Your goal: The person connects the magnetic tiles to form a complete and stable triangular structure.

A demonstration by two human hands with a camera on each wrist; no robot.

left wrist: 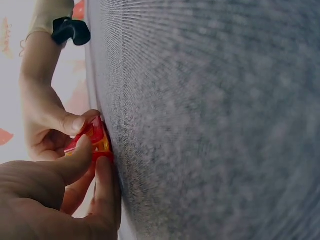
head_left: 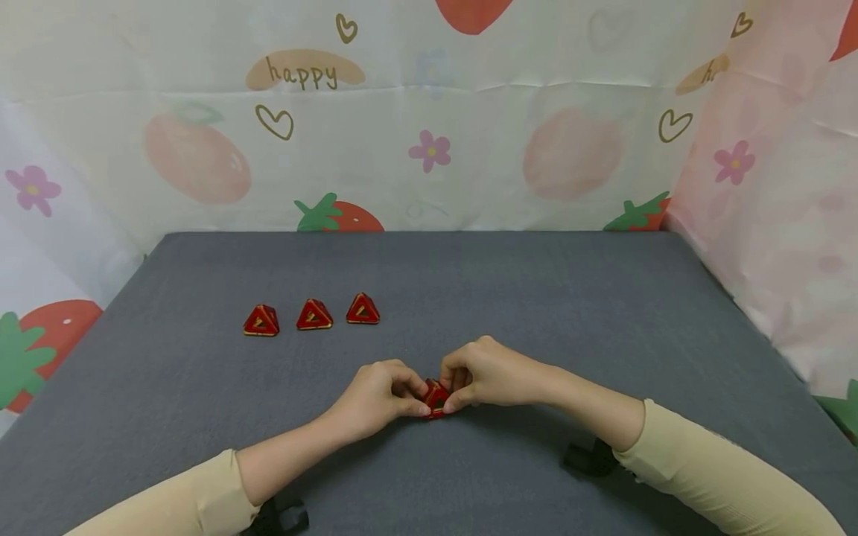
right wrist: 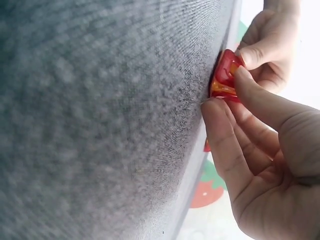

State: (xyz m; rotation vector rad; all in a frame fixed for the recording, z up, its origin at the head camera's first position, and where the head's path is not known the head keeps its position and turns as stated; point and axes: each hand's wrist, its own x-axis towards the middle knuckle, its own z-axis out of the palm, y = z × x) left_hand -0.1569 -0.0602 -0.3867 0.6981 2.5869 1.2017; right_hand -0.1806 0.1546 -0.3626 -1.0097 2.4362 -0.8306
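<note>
Hands (head_left: 436, 387) pinch a red triangular piece (head_left: 436, 398) on grey cloth-covered table (head_left: 536, 298), strawberry-print backdrop (head_left: 429, 134) behind.

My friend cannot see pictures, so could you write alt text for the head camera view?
Both hands, left hand and right hand, pinch a small red pyramid piece on a grey cloth-covered table. Three matching red pyramids stand in a row beyond, to the left.

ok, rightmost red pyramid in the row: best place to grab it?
Rightmost red pyramid: pinch two opposite sloped faces low near the base, coming from above. It sits flat on the grey cloth, apex up, with a gap to its neighbour leaving finger room.
</note>
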